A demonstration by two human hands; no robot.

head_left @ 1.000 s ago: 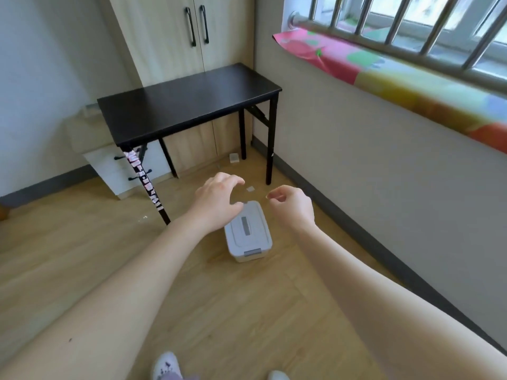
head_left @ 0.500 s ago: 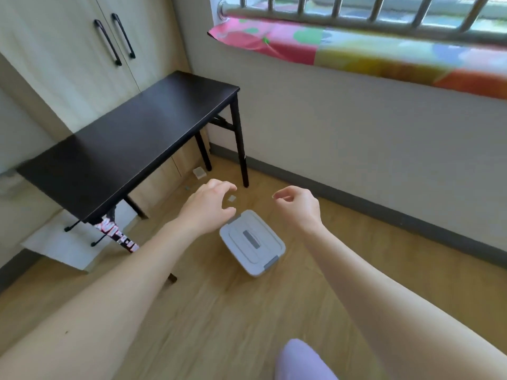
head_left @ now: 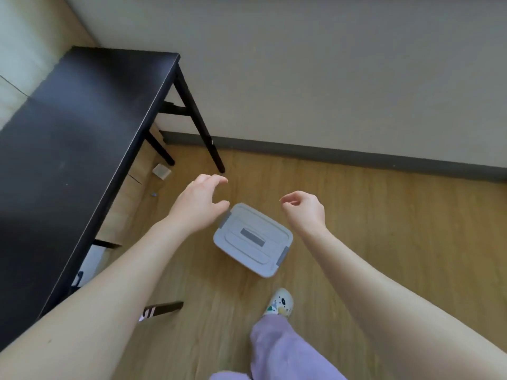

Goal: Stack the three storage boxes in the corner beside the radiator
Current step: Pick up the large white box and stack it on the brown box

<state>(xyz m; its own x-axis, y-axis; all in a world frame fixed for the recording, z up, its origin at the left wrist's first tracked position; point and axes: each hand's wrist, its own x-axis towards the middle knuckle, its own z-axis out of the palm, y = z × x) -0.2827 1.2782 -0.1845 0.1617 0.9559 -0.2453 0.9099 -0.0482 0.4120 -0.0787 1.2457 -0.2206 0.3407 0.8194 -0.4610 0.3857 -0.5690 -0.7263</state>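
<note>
Both hands are empty and hang above the floor, one to each side of a small grey plastic storage box with a flat lid (head_left: 253, 239). Neither hand touches it. The left hand (head_left: 198, 204) is spread fairly wide, its fingers (head_left: 216, 180) reaching forward and slightly curled, the thumb pointing toward the box's upper left corner, where it overlaps the lid edge in the head view; whether it is over that corner or just beside it cannot be told. The right hand (head_left: 305, 209) is loosely curled, its fingers (head_left: 288, 198) bent inward toward the palm with a narrow gap left, and it hangs past the box's upper right side.

The box sits on the light wooden plank floor (head_left: 384, 229), turned at an angle to the grey baseboard (head_left: 356, 157) that runs along the pale wall (head_left: 329, 78). Its lid is on, with a darker grey recessed handle in the middle and darker grey latches at two opposite ends. Only this one box shows.

A black rectangular table with thin black legs (head_left: 82, 138) stands to the left, its nearest front leg ending near the left fingertips. A small pale square piece (head_left: 162, 170) lies on the floor under the table. At the lower edge a lilac trouser leg (head_left: 285, 349) and a white patterned shoe (head_left: 279, 305) stand just below the box.
</note>
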